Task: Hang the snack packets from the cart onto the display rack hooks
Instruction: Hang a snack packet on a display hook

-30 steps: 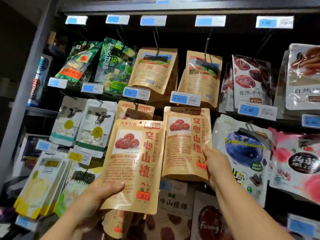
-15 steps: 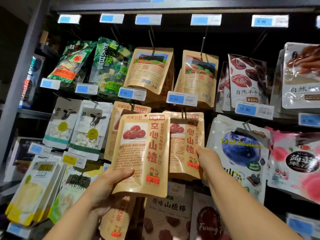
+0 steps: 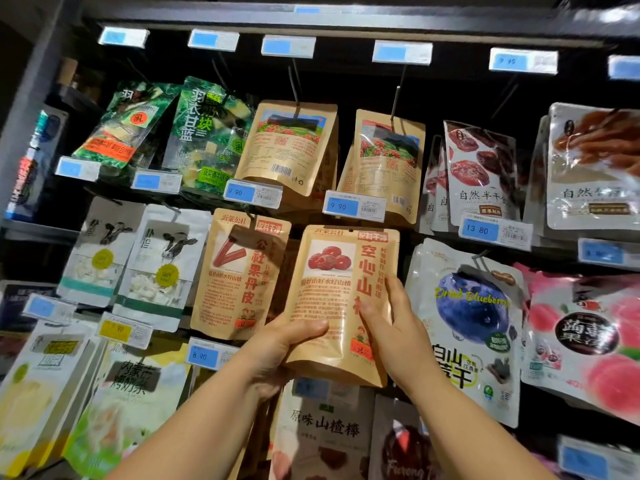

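Packet (image 3: 332, 292) now in right hand (image 3: 398, 330) too

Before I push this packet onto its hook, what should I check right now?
1. Left hand grips the hawthorn packet at its lower left, thumb across the front: ok.
2. Right hand holds the packet's right side: ok.
3. Packet roughly upright, print facing out: ok.
4. Hang hole visible at the top edge: ok.
5. Hook lined up with or through that hole: cannot tell, the hook is hidden behind the packet.
6. Packet not overlapping the fruit-leather packet or the blueberry packet: ok.
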